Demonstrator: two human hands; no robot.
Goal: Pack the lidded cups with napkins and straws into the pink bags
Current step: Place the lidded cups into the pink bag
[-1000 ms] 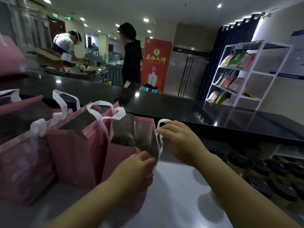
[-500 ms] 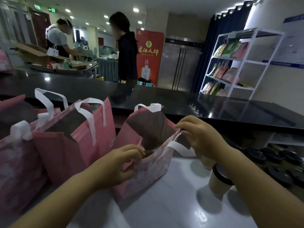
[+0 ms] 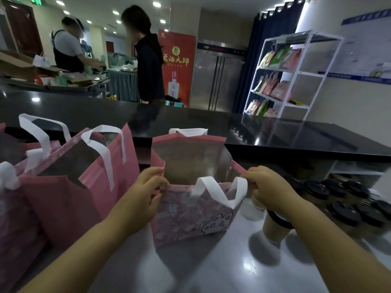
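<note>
Bag-opening step, as I read it: fingers of left hand (image 3: 146, 191) and right hand (image 3: 266, 189) pinch the rim of the pink bag (image 3: 190, 214) apart on the desk (image 3: 211, 271); next move needs the lidded cup (image 3: 271, 229) at its 4 o'clock.

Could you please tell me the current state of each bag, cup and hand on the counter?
front bag: upright, mouth held open, no cup visible inside.
left hand: pinches the front bag's left rim.
right hand: pinches its right rim.
left bags: upright, mouths open.
near cup: upright, lid on.
far cups: upright, lids on.
</note>
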